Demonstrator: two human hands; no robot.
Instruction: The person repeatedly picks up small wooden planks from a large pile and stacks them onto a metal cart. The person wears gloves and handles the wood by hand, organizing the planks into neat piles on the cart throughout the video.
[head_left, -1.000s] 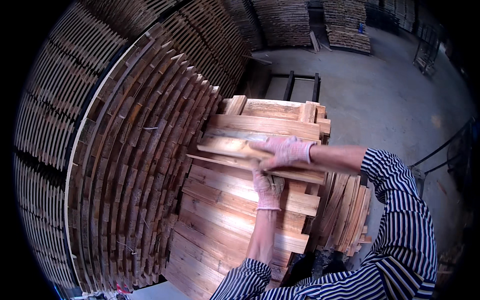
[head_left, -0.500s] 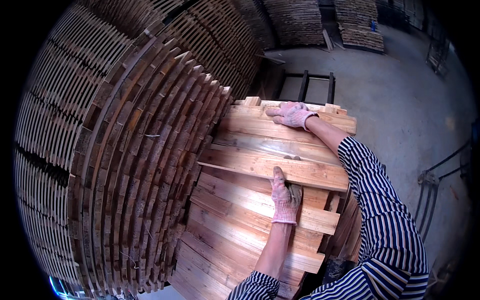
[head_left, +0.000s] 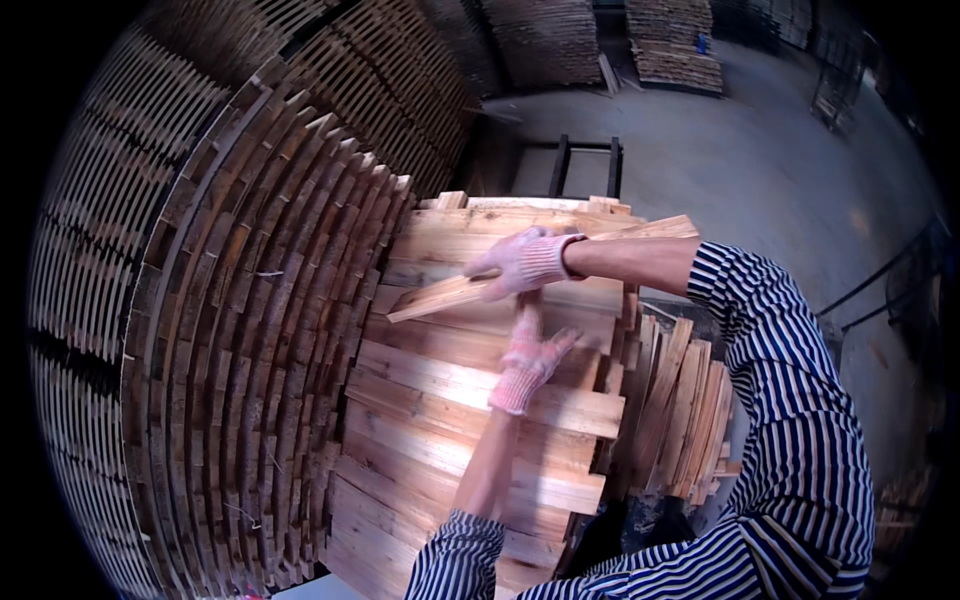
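Note:
Both my hands wear pale pink knitted gloves. A wooden board (head_left: 435,296) lies tilted across the stack of boards (head_left: 440,400), its right end raised past the others. My right hand (head_left: 522,265) grips this board near its middle, fingers wrapped over it. Just below is my left hand (head_left: 530,358), its fingers stretched forward and its thumb spread, over the boards laid side by side. The fingertips of my left hand are partly hidden by my right hand and blurred. Beneath them, whether they touch wood I cannot tell.
A tall pile of layered boards (head_left: 250,350) rises along the left. To the right of the stack lie several loose boards (head_left: 680,420). Beyond it, a dark metal frame (head_left: 558,168) rests on the concrete floor (head_left: 780,180), with more wood piles (head_left: 672,50) behind.
The board that lay across the stack has swung to a slant, its right end up and away. My right hand has come back from the far edge onto it, and my left hand has spread.

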